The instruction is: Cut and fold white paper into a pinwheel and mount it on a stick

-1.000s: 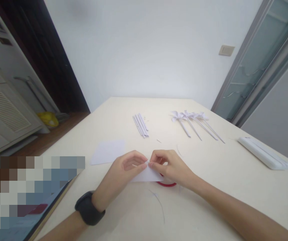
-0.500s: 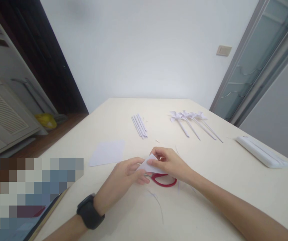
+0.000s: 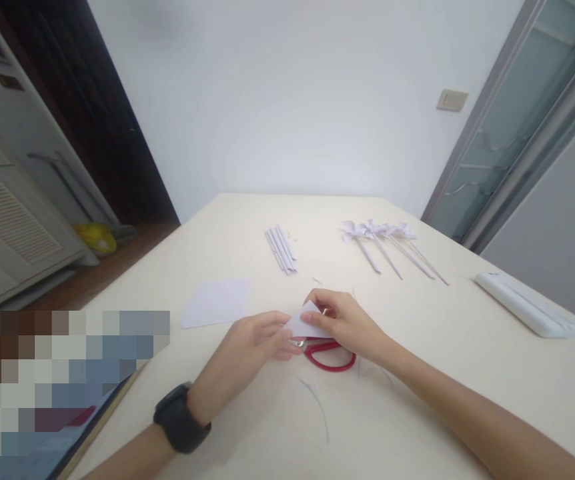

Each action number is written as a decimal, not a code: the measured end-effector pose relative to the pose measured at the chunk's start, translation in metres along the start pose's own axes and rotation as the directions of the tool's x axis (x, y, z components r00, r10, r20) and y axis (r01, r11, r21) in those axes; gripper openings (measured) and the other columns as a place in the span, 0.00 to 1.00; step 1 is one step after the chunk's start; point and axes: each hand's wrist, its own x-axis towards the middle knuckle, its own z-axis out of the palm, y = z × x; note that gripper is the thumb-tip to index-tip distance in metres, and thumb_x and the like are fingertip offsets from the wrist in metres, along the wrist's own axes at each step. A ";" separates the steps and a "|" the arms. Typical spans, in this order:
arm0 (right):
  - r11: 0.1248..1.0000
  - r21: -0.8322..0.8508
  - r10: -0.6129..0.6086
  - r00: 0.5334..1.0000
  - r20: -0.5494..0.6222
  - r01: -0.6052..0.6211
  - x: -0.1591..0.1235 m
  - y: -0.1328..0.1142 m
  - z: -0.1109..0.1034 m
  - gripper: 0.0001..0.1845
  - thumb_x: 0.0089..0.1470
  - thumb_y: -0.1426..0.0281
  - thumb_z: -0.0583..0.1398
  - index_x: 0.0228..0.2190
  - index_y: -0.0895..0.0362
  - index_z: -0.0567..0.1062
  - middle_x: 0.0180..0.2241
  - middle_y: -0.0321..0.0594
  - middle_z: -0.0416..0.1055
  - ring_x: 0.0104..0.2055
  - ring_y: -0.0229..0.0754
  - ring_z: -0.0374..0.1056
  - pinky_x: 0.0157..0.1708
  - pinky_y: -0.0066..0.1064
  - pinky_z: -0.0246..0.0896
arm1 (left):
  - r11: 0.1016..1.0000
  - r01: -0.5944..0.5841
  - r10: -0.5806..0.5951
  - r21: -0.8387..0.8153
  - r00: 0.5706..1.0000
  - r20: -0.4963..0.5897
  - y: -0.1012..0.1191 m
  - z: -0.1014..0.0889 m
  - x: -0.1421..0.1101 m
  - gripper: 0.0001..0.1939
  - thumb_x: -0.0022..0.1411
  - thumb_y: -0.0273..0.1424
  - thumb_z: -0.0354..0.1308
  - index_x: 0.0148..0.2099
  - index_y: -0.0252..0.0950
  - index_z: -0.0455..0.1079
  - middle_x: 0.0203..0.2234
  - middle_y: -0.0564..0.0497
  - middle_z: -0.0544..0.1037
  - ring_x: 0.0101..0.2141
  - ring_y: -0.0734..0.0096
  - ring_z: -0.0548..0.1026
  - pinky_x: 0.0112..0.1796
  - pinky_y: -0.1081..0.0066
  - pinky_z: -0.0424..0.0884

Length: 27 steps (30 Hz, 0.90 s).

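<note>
My right thumb presses the face of a folded white paper triangle [image 3: 302, 327] with fingers curled behind it, so my right hand [image 3: 345, 321] grips it from three o'clock. My left hand [image 3: 262, 337], at about eight o'clock, pinches the triangle's left corner between thumb and fingers. The triangle is held up off the table [image 3: 247, 427], its point toward twelve.

Reading the dial from that paper, red-handled scissors [image 3: 332, 369] lie just beside it at five o'clock, their blades partly hidden by my left fingers. A thin curved paper sliver [image 3: 320, 403] rests at six. A flat white sheet [image 3: 216, 303] lies between nine and ten, rolled paper sticks [image 3: 280, 250] side by side near eleven, and four paper pinwheels [image 3: 362, 231] between one and two. Well apart, at three, sits a white packet [image 3: 522, 303]. My left wrist wears a black watch [image 3: 182, 419].
</note>
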 end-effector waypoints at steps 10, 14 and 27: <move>1.000 -0.017 -0.025 1.000 0.002 0.025 -0.001 -0.006 -0.002 0.09 0.54 0.67 0.55 0.25 0.58 0.67 0.22 0.32 0.61 0.24 0.33 0.56 0.25 0.24 0.51 | 0.998 0.042 -0.044 -0.045 0.999 -0.033 -0.003 0.000 0.001 0.11 0.56 0.35 0.55 0.38 0.32 0.69 0.30 0.46 0.79 0.33 0.59 0.79 0.35 0.64 0.75; 0.998 -0.029 -0.048 0.999 0.000 0.048 -0.002 -0.007 -0.002 0.10 0.55 0.67 0.54 0.24 0.58 0.66 0.21 0.31 0.60 0.24 0.33 0.55 0.24 0.24 0.49 | 1.000 0.008 -0.007 0.024 1.000 -0.024 0.000 0.000 0.000 0.11 0.56 0.36 0.54 0.35 0.33 0.70 0.31 0.45 0.80 0.32 0.59 0.79 0.34 0.65 0.75; 0.983 -0.176 -0.052 0.999 0.011 0.053 -0.004 -0.009 0.005 0.17 0.59 0.65 0.47 0.21 0.57 0.61 0.18 0.30 0.56 0.21 0.32 0.53 0.21 0.25 0.44 | 0.985 -0.078 0.084 0.156 0.996 -0.031 0.003 0.006 -0.003 0.11 0.58 0.36 0.51 0.30 0.37 0.70 0.24 0.50 0.80 0.28 0.63 0.78 0.31 0.69 0.73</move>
